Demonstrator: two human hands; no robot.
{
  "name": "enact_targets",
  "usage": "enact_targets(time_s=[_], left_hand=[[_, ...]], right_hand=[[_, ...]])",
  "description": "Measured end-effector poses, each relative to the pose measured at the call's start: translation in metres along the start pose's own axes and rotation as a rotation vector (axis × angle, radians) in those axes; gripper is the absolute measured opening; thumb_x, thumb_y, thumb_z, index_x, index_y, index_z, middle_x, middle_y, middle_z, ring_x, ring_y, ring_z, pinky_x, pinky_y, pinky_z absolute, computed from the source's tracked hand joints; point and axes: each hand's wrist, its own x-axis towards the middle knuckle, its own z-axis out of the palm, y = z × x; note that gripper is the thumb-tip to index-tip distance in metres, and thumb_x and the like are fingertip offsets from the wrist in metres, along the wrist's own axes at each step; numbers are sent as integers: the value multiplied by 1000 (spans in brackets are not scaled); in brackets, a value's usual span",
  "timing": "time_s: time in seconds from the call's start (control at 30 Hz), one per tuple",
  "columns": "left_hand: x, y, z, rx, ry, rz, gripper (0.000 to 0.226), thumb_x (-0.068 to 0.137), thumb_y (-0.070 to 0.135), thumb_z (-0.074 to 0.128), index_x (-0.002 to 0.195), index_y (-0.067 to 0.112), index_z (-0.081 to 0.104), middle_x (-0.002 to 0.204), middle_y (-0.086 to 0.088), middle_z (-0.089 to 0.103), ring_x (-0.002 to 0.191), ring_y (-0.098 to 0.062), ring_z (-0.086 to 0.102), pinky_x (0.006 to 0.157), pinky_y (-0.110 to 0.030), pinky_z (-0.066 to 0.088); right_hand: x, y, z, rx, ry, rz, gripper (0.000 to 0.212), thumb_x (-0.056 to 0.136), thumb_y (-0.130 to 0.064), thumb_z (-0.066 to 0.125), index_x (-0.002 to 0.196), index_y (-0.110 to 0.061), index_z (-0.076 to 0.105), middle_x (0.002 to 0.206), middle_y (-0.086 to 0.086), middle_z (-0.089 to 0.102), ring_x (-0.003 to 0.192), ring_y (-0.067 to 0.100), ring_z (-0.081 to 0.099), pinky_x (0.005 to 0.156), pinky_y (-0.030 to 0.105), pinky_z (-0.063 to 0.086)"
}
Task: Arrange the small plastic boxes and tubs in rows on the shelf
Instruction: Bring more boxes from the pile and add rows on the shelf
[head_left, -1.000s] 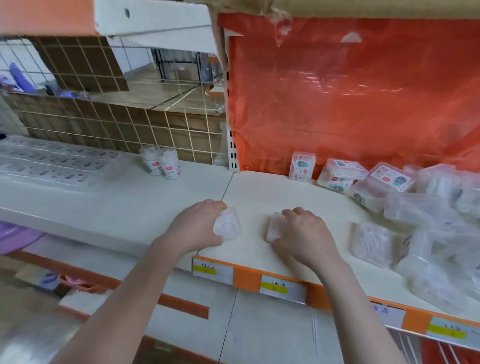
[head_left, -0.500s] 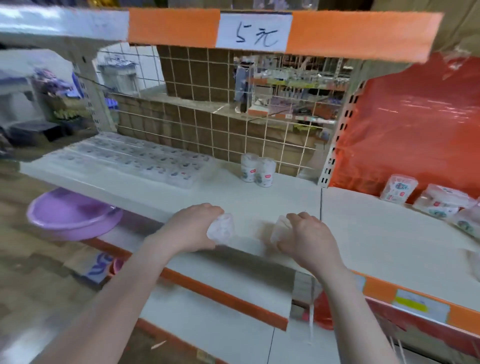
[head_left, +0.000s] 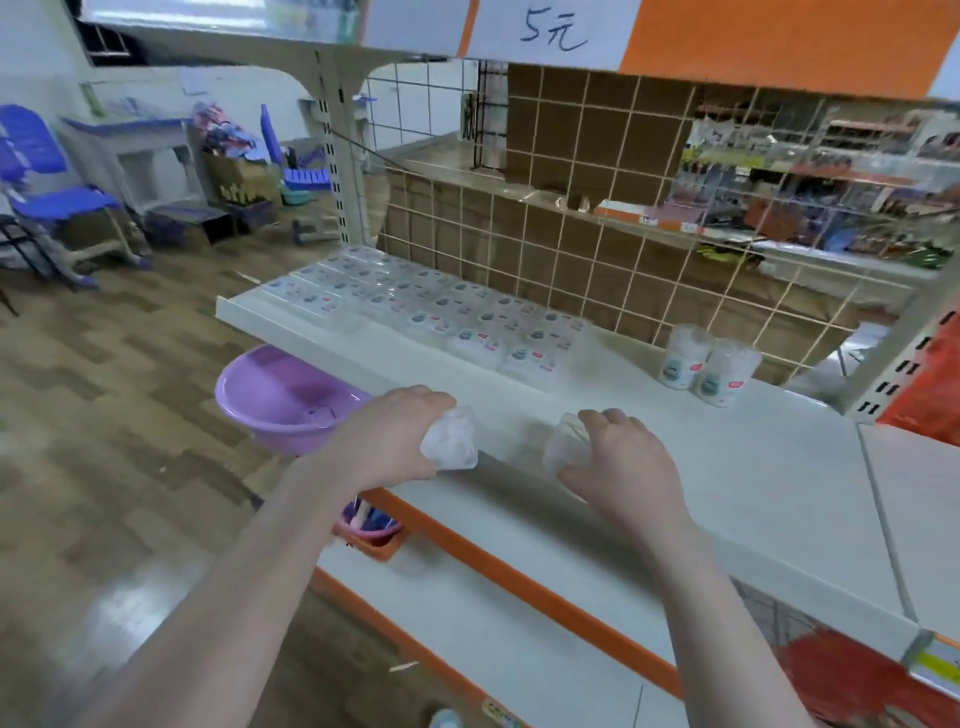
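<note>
My left hand (head_left: 387, 439) grips a small clear plastic tub (head_left: 451, 439), fingers curled over its top, tub tilted and sticking out to the right of my knuckles. My right hand (head_left: 618, 460) grips a second clear tub (head_left: 566, 447) the same way, that one poking out to the left of my fingers. Both tubs sit above the front part of the white shelf (head_left: 701, 467); can't tell if either touches the surface. Hands are apart, bare shelf between them.

Further back on the shelf, left side, flat clear boxes (head_left: 436, 312) with small labels lie in tidy rows, running from the far left end toward the middle. To their right, near the wire grid back (head_left: 597, 249), two upright round tubs (head_left: 701, 364) stand touching each other, labels facing me. They are well apart from the tubs in my hands.

Above is an upper shelf edge with an orange strip and a white price tag (head_left: 550, 31) handwritten "5元". Below the shelf on the left a purple basin (head_left: 280, 400) sticks out, partly hidden by my left wrist. Under it a small pink container (head_left: 371, 525) on the lower shelf with orange trim (head_left: 519, 571). Far left background: a blue chair (head_left: 47, 176) and some cardboard boxes, blurry. Wood-pattern floor (head_left: 104, 415) on the left. Red plastic at the right edge, unclear what it is
</note>
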Motion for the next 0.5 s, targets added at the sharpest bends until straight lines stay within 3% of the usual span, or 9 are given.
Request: enact_targets(time_s=[0.2, 0.5], left_hand=[[34, -72, -7, 18, 21, -48, 68, 76, 25, 69, 137, 22, 40, 130, 2, 50, 118, -17, 47, 93, -31, 43], [88, -193, -40, 31, 32, -154, 75, 76, 19, 70, 143, 22, 36, 138, 1, 45, 126, -17, 42, 96, -30, 38]], right_hand=[[64, -50, 25, 60, 25, -22, 41, 79, -34, 56, 116, -15, 53, 108, 5, 55, 105, 25, 50, 83, 30, 39], [177, -133, 39, 90, 6, -27, 48, 79, -31, 57, 123, -15, 51, 120, 7, 56, 111, 26, 50, 84, 31, 41]])
